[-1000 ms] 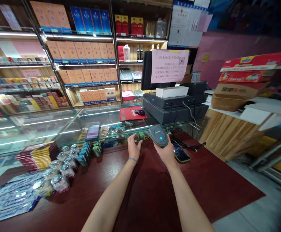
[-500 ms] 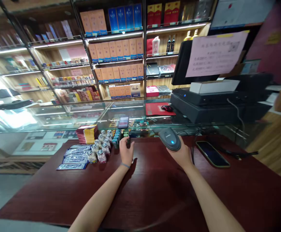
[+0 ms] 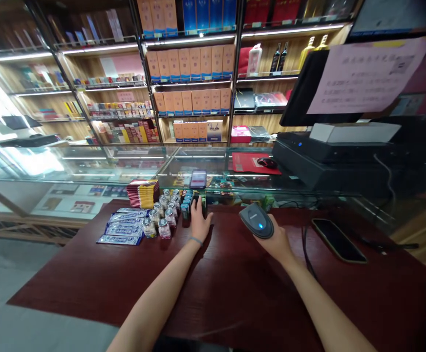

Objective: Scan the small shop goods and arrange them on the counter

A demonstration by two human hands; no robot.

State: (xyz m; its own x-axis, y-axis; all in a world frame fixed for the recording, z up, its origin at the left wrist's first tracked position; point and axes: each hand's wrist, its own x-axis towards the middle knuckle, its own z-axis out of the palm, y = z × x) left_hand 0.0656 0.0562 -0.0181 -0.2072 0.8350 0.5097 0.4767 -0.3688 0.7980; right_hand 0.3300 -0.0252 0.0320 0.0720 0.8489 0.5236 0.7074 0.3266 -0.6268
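My right hand is wrapped round a dark grey barcode scanner with a blue light, held over the brown table. My left hand is open, palm down, fingers stretched forward and thumb apart. Its fingertips reach the row of small blue-green packs and a small green pack; whether they touch is hard to see. Left of these stand several small clear jars with silver lids. Farther left lie blue-and-white sachets, with a stack of red-and-yellow packets behind them.
A black phone lies on the brown table at the right, beside black cables. Behind runs a glass counter with a mouse on a red pad. A monitor stands at the right. Shelves of boxed goods line the wall.
My left hand has moved forward to the small packs, its fingers straighter. The scanner stays in my right hand, tilted a little differently. The whole view has shifted slightly.
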